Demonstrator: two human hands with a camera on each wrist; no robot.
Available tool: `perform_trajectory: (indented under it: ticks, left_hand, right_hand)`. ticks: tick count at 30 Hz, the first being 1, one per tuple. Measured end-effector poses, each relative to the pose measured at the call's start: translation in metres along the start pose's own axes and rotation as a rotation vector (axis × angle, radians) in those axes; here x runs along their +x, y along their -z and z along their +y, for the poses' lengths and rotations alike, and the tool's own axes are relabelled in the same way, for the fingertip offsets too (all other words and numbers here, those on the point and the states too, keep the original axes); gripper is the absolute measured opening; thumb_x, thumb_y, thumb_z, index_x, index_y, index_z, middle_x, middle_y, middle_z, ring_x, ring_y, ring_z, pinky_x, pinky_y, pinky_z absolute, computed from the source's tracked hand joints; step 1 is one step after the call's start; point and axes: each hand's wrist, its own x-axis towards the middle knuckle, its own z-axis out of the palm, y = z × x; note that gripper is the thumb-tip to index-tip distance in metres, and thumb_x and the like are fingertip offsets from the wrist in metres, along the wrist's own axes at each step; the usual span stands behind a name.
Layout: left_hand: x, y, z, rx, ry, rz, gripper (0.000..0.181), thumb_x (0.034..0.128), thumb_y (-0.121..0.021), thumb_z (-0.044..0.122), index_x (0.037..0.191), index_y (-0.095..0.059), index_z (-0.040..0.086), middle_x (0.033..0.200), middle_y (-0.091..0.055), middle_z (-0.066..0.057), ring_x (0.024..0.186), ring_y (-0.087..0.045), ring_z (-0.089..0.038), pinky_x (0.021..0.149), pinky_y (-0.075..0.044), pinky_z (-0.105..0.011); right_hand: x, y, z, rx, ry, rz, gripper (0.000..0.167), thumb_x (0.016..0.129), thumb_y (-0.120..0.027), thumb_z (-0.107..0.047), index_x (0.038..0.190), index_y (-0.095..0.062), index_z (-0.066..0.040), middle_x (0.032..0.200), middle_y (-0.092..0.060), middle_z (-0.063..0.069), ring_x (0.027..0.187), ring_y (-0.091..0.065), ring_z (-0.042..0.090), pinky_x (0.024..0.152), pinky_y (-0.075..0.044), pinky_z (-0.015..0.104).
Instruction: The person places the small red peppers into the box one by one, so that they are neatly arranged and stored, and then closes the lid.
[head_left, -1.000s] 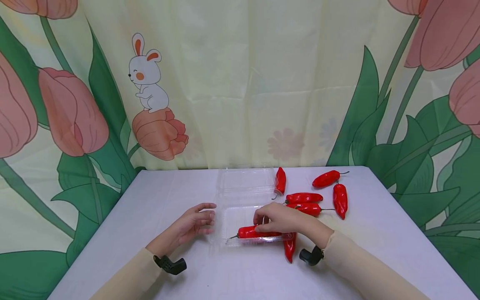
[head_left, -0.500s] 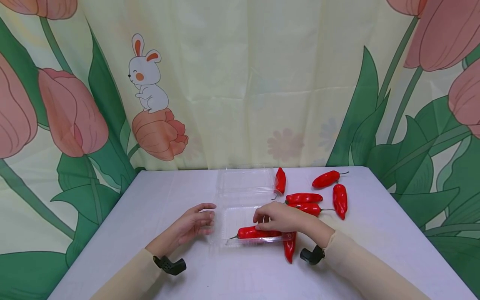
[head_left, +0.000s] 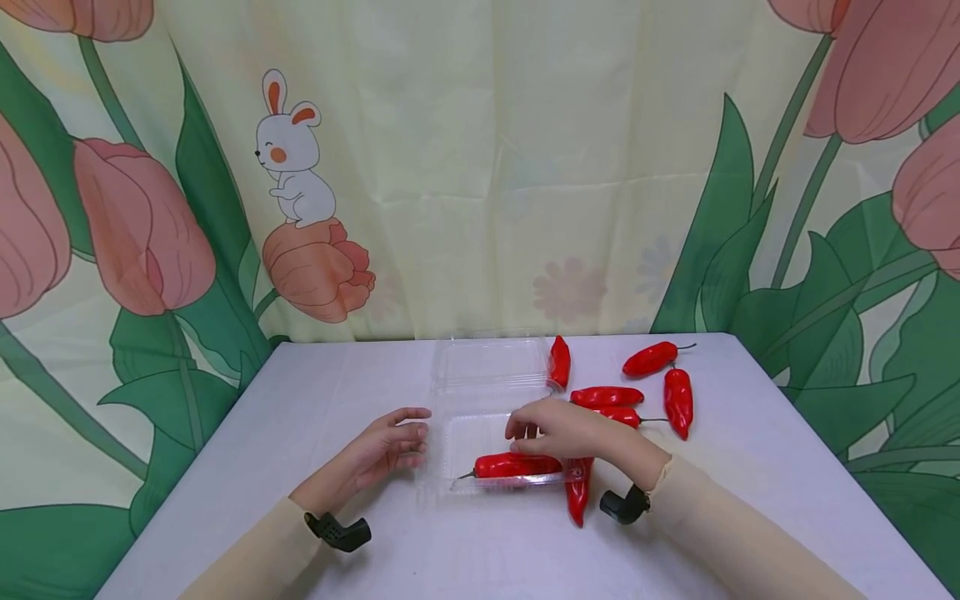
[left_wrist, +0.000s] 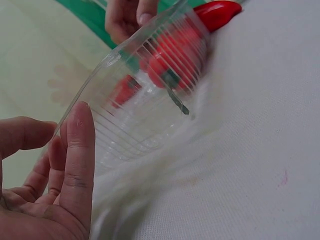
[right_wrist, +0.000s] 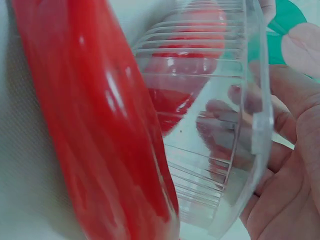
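Observation:
A clear plastic clamshell box point(head_left: 461, 437) lies open on the table, its lid point(head_left: 491, 364) folded away to the back. One red chili pepper point(head_left: 517, 465) rests lengthwise along the near side of its base. My right hand point(head_left: 558, 429) hovers over the base just above this pepper, fingers loosely bent and holding nothing. Beside the box's left edge is my left hand point(head_left: 382, 450), its fingers relaxed and spread; in the left wrist view its fingertips point(left_wrist: 80, 115) are close to the clear wall, and contact is hard to tell.
Another red pepper point(head_left: 578, 500) lies against the box's near right corner, large in the right wrist view. More peppers lie to the right: one by the lid point(head_left: 559, 362), two side by side point(head_left: 607, 396) partly behind the right hand, two farther right point(head_left: 678, 404). A printed curtain point(head_left: 450, 208) hangs behind.
My right hand has lifted slightly off the pepper in the box, showing more of it. The pepper stays in place. My left hand has barely moved.

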Motion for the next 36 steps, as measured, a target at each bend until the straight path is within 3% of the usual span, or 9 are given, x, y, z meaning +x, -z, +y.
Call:
perform_trajectory:
  ticks: [36]
  left_hand:
    - [-0.001, -0.001, 0.002, 0.02, 0.001, 0.012, 0.05, 0.1016, -0.064, 0.01, 0.145, -0.041, 0.002, 0.098, -0.066, -0.002, 0.078, -0.069, -0.013, 0.073, -0.062, -0.026]
  right_hand:
    - [-0.016, 0.015, 0.013, 0.053, -0.035, 0.072, 0.029, 0.091, -0.079, -0.024, 0.118, -0.073, -0.014, 0.104, -0.072, -0.006, 0.093, -0.067, 0.01, 0.08, -0.06, 0.026]
